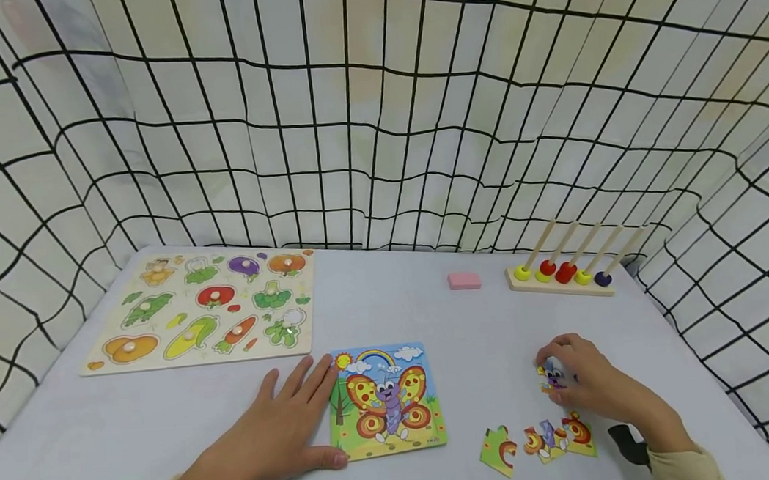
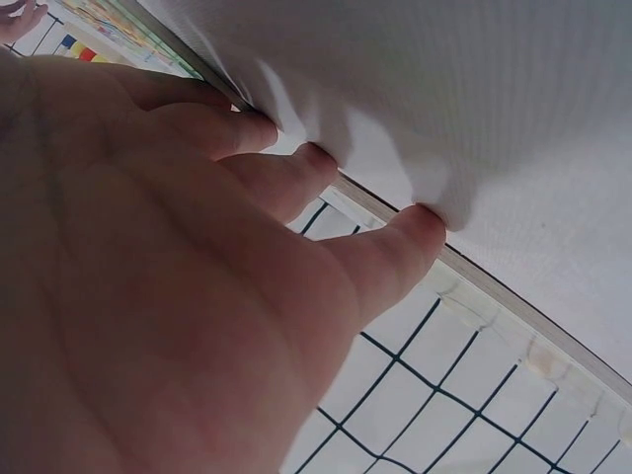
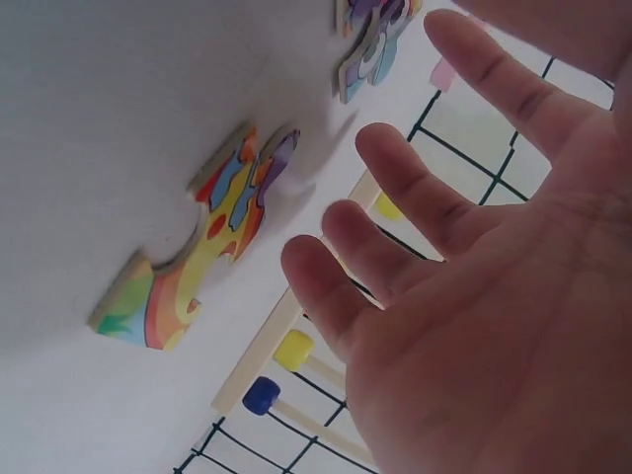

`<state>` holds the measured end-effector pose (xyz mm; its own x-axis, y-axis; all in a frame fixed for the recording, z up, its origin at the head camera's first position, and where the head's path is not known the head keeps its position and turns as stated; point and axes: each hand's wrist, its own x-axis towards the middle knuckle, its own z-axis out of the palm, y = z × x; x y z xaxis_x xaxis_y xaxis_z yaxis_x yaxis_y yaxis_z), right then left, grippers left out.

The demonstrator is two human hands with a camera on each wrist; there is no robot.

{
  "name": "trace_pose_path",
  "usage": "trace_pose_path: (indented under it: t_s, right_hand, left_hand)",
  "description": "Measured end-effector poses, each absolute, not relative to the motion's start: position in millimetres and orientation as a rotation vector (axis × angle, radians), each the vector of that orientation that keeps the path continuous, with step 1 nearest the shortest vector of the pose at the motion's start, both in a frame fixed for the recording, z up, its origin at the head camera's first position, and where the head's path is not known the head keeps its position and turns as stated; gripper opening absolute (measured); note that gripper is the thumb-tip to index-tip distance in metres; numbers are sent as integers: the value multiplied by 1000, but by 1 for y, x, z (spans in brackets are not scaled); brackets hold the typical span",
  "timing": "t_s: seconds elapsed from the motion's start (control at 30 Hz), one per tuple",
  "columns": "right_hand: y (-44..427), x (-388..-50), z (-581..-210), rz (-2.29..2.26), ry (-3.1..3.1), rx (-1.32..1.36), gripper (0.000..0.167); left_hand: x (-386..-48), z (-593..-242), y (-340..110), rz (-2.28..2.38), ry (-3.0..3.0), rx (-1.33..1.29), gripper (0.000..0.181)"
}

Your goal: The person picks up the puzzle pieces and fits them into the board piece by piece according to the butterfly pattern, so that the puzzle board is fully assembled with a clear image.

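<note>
A square butterfly board [image 1: 388, 401] lies flat in the head view. My left hand [image 1: 270, 430] is spread at its left side, the fingertips at its upper left edge and the thumb by its lower left corner. My right hand [image 1: 591, 378] pinches a puzzle piece with a purple face [image 1: 554, 373] between thumb and index finger; its other fingers [image 3: 395, 188] are extended in the right wrist view. Below it lie a green piece [image 1: 499, 451], a butterfly-body piece [image 1: 546, 440] and a yellow-red piece [image 1: 578, 434]. The left wrist view shows my left palm [image 2: 178, 267].
A vegetable puzzle board [image 1: 193, 351] lies at the back left. Further back are a pink block [image 1: 464, 280] and a wooden stand with pegs and coloured beads [image 1: 559, 285]. Black netting [image 1: 350, 117] surrounds the table's back and sides. A dark object [image 1: 628, 445] is beside my right wrist.
</note>
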<state>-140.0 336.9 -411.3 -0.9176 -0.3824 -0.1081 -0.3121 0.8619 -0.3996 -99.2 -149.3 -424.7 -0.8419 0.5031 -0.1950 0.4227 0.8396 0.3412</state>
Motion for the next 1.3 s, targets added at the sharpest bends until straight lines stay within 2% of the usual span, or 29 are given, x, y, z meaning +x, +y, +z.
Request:
trace_pose_path:
  t_s: [0.13,0.5,1.0,1.3]
  right_hand:
    - [336,-138,-414,-578,2856,-629,35]
    - [335,-135,-413,-635,2843,-711,34]
    - [329,-128,-420,-658,2916,-719,40]
    - [328,-126,-421,-637,2959,-716,39]
  left_hand:
    - [-99,-425,-150,418,2751,712,124]
    - [-100,-424,-148,410,2751,708,123]
    - [-99,-425,-149,419,2746,717,123]
    - [-99,-425,-149,411,2748,713,123]
